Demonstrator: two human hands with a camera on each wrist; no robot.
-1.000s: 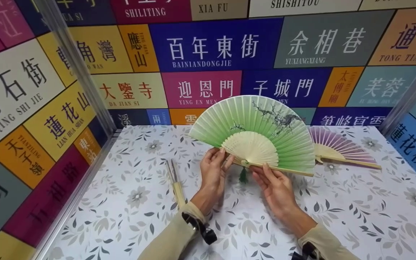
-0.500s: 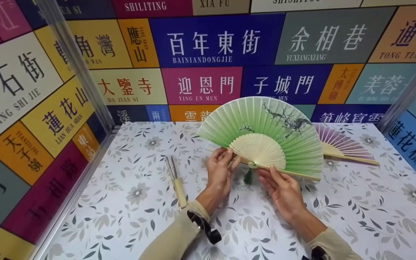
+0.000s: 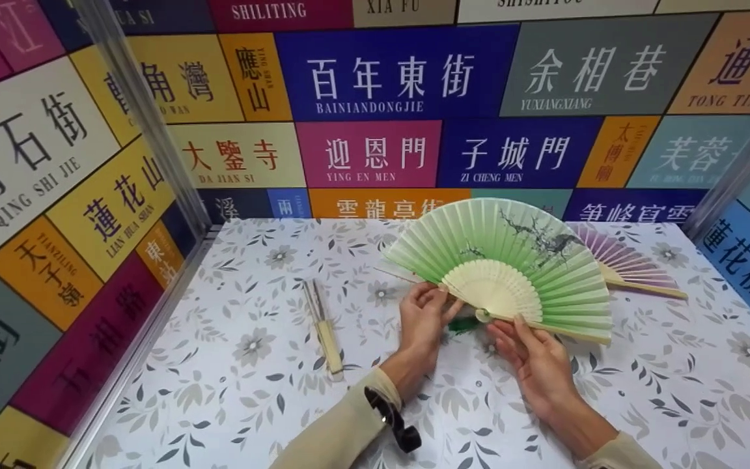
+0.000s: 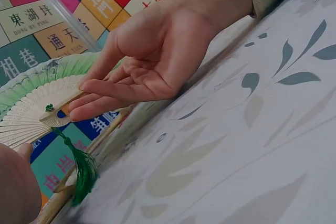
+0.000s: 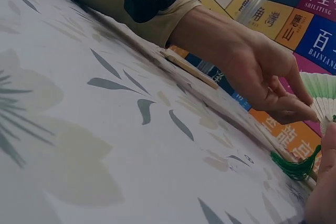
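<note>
A green folding fan point(image 3: 505, 241), spread wide with a dark plum-branch print and pale ribs, is held up over the table by both hands. My left hand point(image 3: 422, 322) pinches its left side near the ribs. The right hand point(image 3: 541, 368) pinches the guard stick on the right, thumb on top. Between them is the pivot, with a green tassel point(image 4: 84, 169) hanging from it. In the left wrist view the right hand's fingers point(image 4: 100, 90) grip the guard stick. The right wrist view shows the left hand point(image 5: 257, 74) at the fan's other side.
An open purple folding fan point(image 3: 638, 264) lies at the back right, partly behind the green one. A folded fan point(image 3: 324, 335) lies on the left of the flower-patterned table point(image 3: 232, 404). Colourful sign-printed walls point(image 3: 394, 71) stand behind and beside the table.
Both hands have carried the green fan to the right and lower, nearer the front. The tassel now trails to the left. The other two fans have stayed in place.
</note>
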